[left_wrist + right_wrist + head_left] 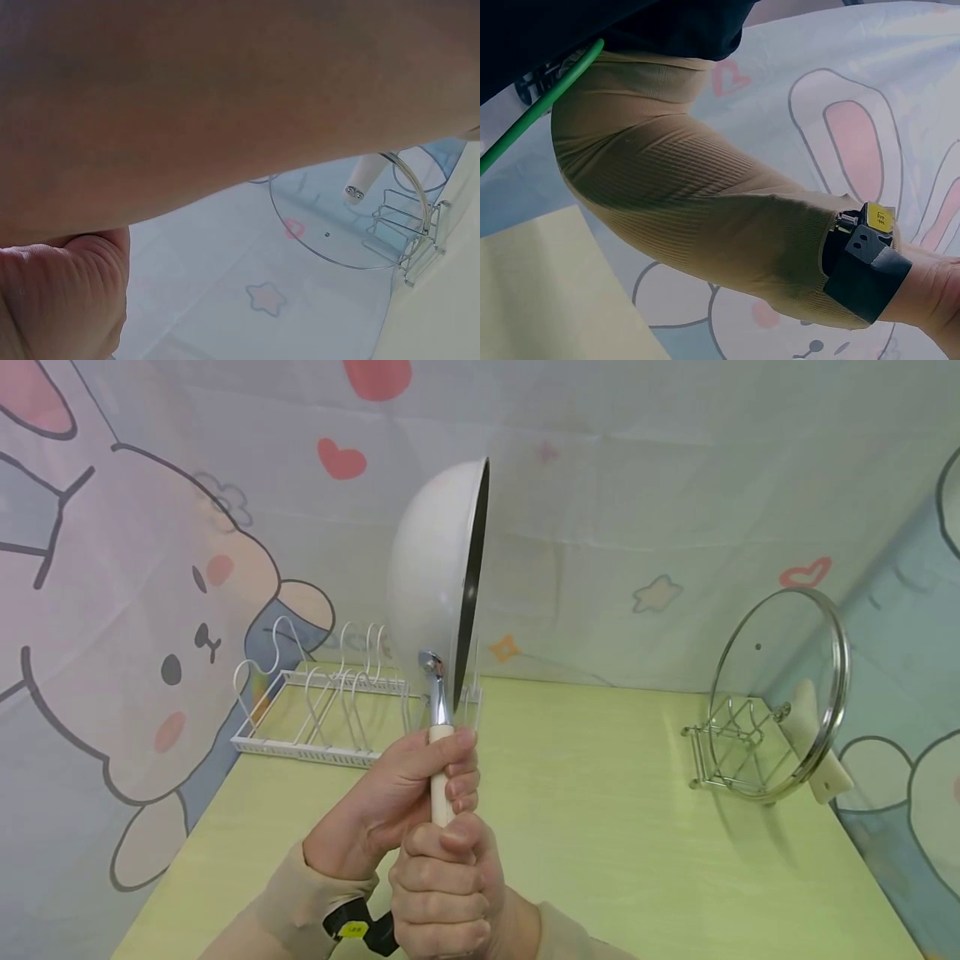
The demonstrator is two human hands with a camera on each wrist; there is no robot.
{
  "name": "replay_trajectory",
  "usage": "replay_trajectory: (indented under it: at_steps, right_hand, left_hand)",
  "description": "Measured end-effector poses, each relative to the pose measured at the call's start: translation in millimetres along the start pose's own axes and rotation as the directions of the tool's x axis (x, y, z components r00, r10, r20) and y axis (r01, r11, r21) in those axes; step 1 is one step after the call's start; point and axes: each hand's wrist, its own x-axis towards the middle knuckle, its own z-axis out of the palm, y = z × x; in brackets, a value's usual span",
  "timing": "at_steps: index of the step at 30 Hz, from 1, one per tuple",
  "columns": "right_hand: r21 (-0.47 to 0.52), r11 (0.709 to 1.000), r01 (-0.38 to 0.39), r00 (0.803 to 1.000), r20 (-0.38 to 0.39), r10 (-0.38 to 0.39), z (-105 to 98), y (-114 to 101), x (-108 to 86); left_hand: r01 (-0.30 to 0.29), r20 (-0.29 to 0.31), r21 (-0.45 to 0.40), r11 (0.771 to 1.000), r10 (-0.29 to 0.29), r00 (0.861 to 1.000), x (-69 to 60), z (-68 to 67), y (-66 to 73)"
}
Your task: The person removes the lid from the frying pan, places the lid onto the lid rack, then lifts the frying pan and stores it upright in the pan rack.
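A white frying pan (431, 560) with a dark inside stands on edge in the air, its rim upward and its opening turned right. Its cream handle (442, 793) points down. My left hand (423, 785) grips the handle near the metal joint, thumb lying along it. Just below, my right hand (446, 885) is wrapped round the handle's lower part. In the left wrist view, skin fills the upper part and a piece of a hand (64, 300) shows at lower left; the pan is hidden there. The right wrist view shows my left sleeve (705, 202), not the pan.
A white wire rack (300, 747) stands at the table's back left, partly behind the pan. On the right, a small metal rack (701, 760) holds a glass lid (836, 668) upright with a cream-handled utensil (828, 777). A patterned cloth (600, 527) hangs behind the pale green table (600, 827).
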Motion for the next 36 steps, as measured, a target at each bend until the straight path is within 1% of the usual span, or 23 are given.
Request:
replay_trajectory:
  at_steps: [10, 17, 26, 36]
  right_hand:
    - [-0.004, 1.000, 0.023, 1.000, -0.018, -0.024, -3.6, 5.2, -5.1]
    - [0.005, 0.999, 0.042, 0.999, -0.016, -0.042, -8.5, 8.0, -10.1]
    - [0.032, 0.997, 0.064, 0.998, -0.021, -0.064, -16.7, 10.5, -16.4]
    - [0.055, 0.995, 0.083, 0.996, -0.021, -0.082, -24.3, 13.8, -20.5]
  left_hand:
    - [0.015, -0.007, 0.000, 1.000, -0.015, 1.000, -0.6, -4.8, -5.8]
    - [0.022, 0.018, -0.003, 1.000, -0.022, 1.000, -1.1, -10.8, -11.0]
    - [0.030, -0.002, -0.005, 1.000, -0.030, 1.000, -0.9, -18.8, -16.5]
    - [0.035, 0.006, -0.007, 0.999, -0.035, 0.999, -1.8, -26.3, -20.7]
